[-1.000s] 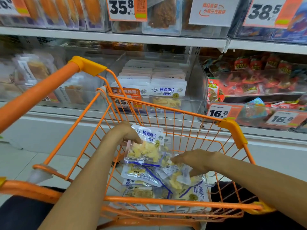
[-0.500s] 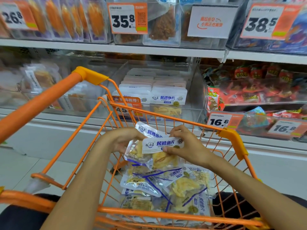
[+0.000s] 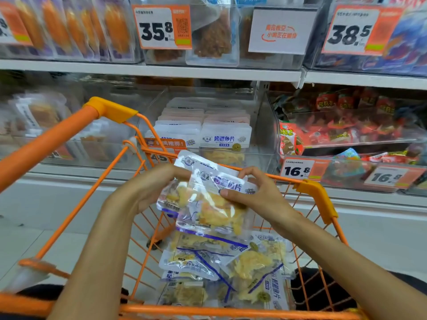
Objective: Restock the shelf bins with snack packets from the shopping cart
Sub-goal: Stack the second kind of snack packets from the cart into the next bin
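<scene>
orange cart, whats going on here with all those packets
A person is restocking a store shelf from an orange shopping cart. Both hands hold fish snack packets above the cart: the left hand grips one packet from behind, and the right hand pinches a second packet overlapping in front of it. More of the same packets lie in the cart. The clear shelf bin straight ahead already holds matching packets; nothing has gone in yet.
</scene>
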`<state>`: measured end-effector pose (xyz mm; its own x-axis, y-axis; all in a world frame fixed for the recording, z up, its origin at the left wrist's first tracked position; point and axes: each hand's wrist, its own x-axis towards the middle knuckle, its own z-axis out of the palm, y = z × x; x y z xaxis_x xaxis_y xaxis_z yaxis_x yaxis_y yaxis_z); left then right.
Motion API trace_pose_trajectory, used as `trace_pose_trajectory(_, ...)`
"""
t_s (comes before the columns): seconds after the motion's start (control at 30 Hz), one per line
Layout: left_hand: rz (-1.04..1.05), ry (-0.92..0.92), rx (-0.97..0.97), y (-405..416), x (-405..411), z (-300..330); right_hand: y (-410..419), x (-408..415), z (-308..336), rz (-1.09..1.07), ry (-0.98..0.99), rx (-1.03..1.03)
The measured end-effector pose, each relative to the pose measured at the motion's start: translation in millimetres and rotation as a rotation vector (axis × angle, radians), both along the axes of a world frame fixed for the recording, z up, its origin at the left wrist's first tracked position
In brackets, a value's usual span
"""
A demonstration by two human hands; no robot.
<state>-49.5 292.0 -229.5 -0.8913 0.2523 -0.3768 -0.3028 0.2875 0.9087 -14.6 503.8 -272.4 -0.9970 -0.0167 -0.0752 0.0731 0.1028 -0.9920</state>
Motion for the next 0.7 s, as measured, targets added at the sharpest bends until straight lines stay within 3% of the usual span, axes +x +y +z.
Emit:
trace_pose_trajectory(0.13,0.071,0.086,0.140,25.5,2.4,-3.4,2.8,0.8,7.3,-0.172,0.106,-0.046)
trace_pose_trajectory(0.27,-0.068,0.223,0.193,42.7,9.6,-2.3,2.6,-2.7,24.1,-0.167,0.272,-0.088)
trace_pose_trajectory(0.43,-0.233,0.617,0.069,40.6,-7.1,22.1,9.3,-24.6,58.3,-0.208,0.599,0.148)
trace_pose_trajectory(0.53,-0.139,0.792,-0.004,41.9,-38.5,45.5,13.5,-53.7,74.2,-0.269,0.774,0.315)
trace_pose_trajectory(0.7,-0.043,0.790,-0.292,38.8,-87.3,35.6,14.1,-94.9,64.5,-0.244,0.787,0.490)
